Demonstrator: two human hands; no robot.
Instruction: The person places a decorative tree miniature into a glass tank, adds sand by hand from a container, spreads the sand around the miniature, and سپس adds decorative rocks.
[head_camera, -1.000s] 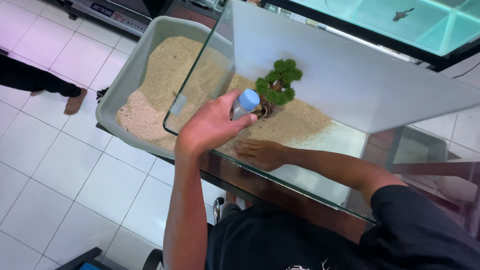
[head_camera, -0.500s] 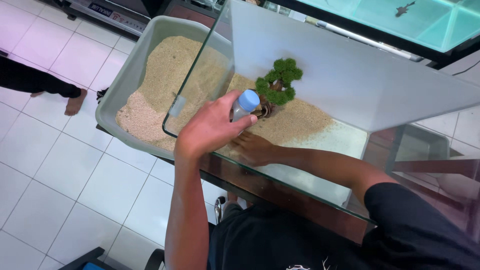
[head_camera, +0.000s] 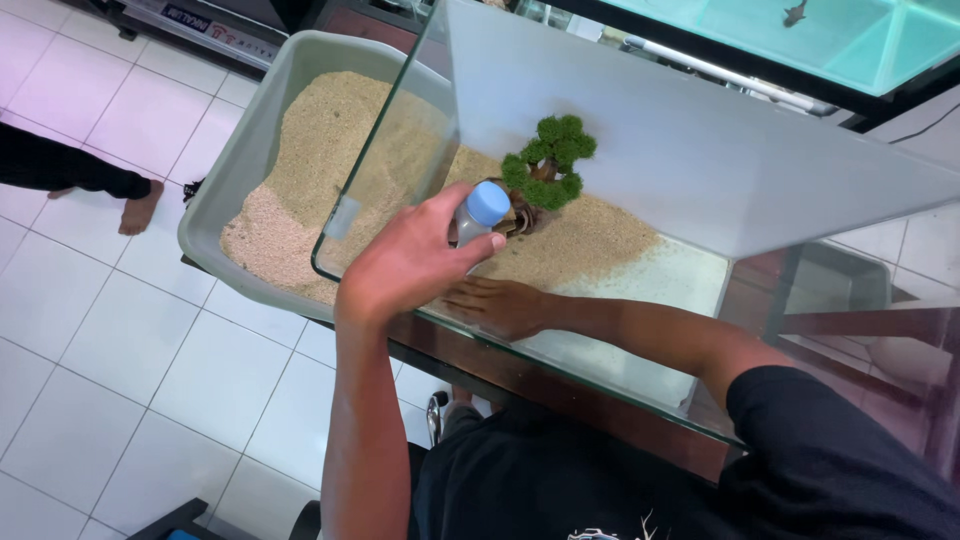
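Nearest to me, my right hand (head_camera: 505, 305) lies flat inside the glass tank (head_camera: 700, 160), palm down with fingers spread on the sand (head_camera: 590, 245) near the front pane. Just beyond and to the left, my left hand (head_camera: 410, 262) is wrapped around a small bottle with a light blue cap (head_camera: 482, 208), holding it tilted over the sand. Right beside the cap, a little farther in, stands a small green tree ornament (head_camera: 552, 172) on a brown base, set in the sand. To the left, outside the tank, a grey tub (head_camera: 262, 110) holds more sand. At the far right, a fish (head_camera: 795, 13) swims in a turquoise tank.
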